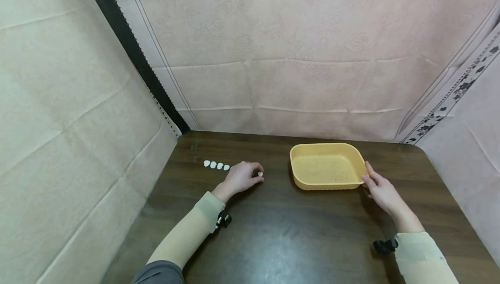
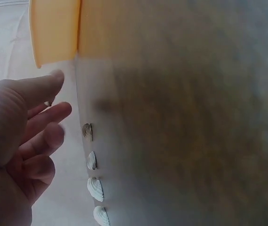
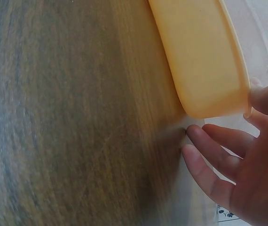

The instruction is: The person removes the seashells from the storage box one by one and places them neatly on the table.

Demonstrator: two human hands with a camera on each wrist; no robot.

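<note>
My left hand (image 1: 243,176) is above the table, holding a small white seashell (image 1: 260,174) near its thumb and forefinger tips. In the left wrist view this shell (image 2: 48,103) is mostly hidden by the fingers. Several pale, ribbed seashells (image 1: 220,166) lie in a row just left of that hand; its near end is partly covered by the hand. On the right, a yellow plastic basin (image 1: 326,187) stands on the table. My right hand (image 1: 382,191) grips the basin's right front corner, thumb at the rim, while the lower fingers spread free beneath in the right wrist view.
The dark wooden table (image 1: 273,236) ends at a pale cloth wall (image 1: 297,80) behind it. More cloth hangs along the left side (image 1: 78,136) and the right side. Fine specks lie on the basin's floor.
</note>
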